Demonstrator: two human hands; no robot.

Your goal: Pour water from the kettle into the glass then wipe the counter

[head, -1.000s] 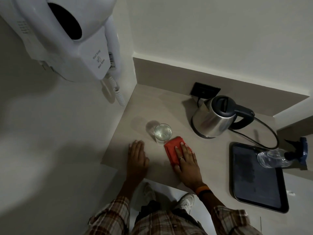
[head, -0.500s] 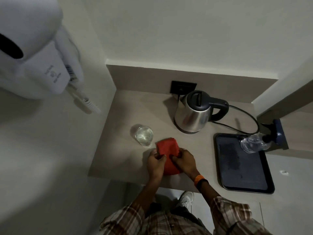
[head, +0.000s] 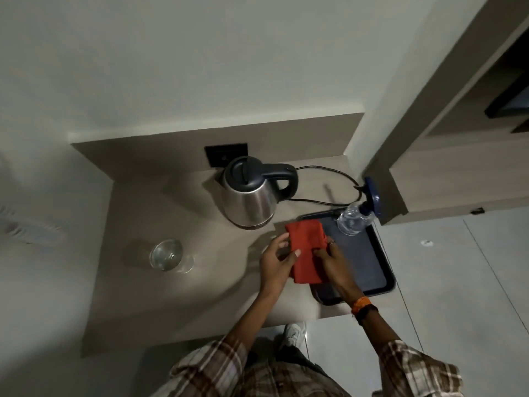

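A folded red cloth [head: 305, 247] is held between both hands, lifted just above the beige counter [head: 177, 305]. My left hand [head: 276, 262] grips its left edge and my right hand [head: 329, 257] grips its right side. The steel kettle [head: 249, 196] with a dark lid and handle stands upright behind the cloth, close to it. A clear glass [head: 169, 255] with water in it stands on the counter to the left, well apart from my hands.
A dark tray [head: 369, 265] lies on the counter's right end, partly under my right hand. A clear spray bottle [head: 355, 219] with a blue head stands on the tray's far corner. The kettle's black cord [head: 323, 170] loops behind. A wall socket [head: 226, 154] sits behind the kettle.
My right hand wiped the counter with the cloth beside the glass; then both hands took hold of the cloth. It now sits further right, near the tray, and the view has swung right.
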